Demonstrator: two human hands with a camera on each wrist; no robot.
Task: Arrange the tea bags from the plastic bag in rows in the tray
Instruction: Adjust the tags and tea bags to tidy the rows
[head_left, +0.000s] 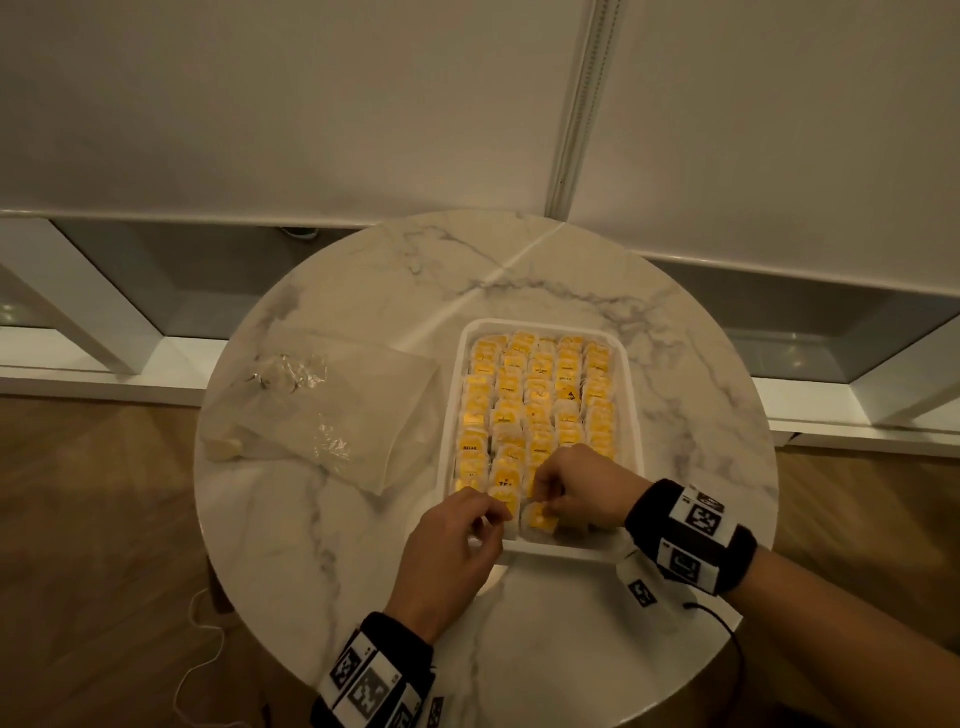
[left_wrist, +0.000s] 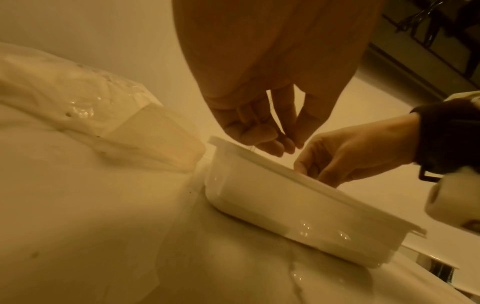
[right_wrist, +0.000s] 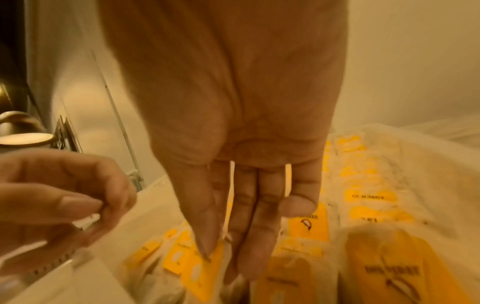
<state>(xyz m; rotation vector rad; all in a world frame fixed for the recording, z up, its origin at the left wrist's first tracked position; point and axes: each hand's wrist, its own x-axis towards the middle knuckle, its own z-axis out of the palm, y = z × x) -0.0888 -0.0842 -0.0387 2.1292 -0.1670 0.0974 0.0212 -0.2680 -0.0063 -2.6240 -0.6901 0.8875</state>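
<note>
A white tray (head_left: 631, 374) on the round marble table holds rows of yellow-tagged tea bags (head_left: 540, 395). A crumpled clear plastic bag (head_left: 337, 410) lies flat to its left. My left hand (head_left: 488, 519) hovers over the tray's near left corner. Its thumb and forefinger pinch a small white bit and thin string (right_wrist: 88, 221) of a tea bag (head_left: 506, 506). My right hand (head_left: 545, 506) reaches into the tray's near end. Its thumb and fingers pinch the yellow tag of another tea bag (right_wrist: 197, 265). The left wrist view shows the tray wall (left_wrist: 259, 195) from outside, contents hidden.
A small beige lump (head_left: 223, 449) sits at the plastic bag's near left corner. The near table edge (head_left: 415, 717) lies just below my wrists. A white cable (head_left: 200, 639) trails on the wooden floor to the left. A white wall stands behind the table.
</note>
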